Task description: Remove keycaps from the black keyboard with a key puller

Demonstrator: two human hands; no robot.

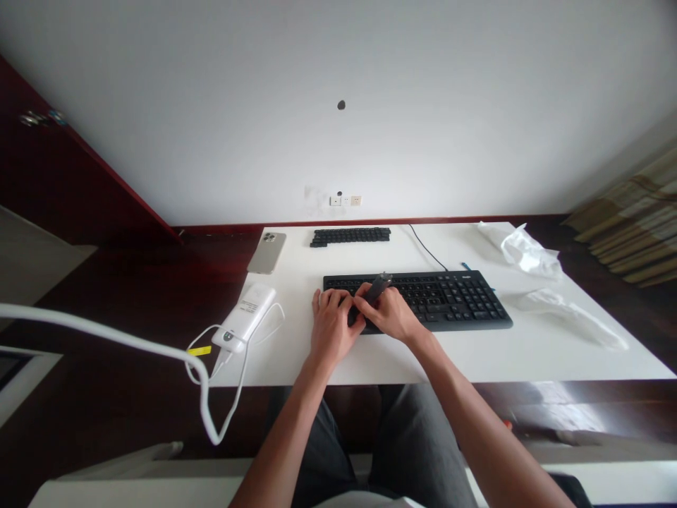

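A black keyboard [449, 296] lies on the white table [370, 353]. My left hand [331, 328] rests on the keyboard's left end with its fingers curled down onto the keys. My right hand [388, 314] is closed around a dark slim tool [376, 288] that slants up and to the right over the left part of the keyboard. The two hands touch each other. What the tool's lower tip meets is hidden by my fingers.
A row of loose black keycaps [350, 236] lies at the table's back. A phone [267, 252] lies face down at the back left. A white power bank [246, 315] with a white cable [211, 395] sits at the left edge. Crumpled plastic wrap [523, 250] lies at the right.
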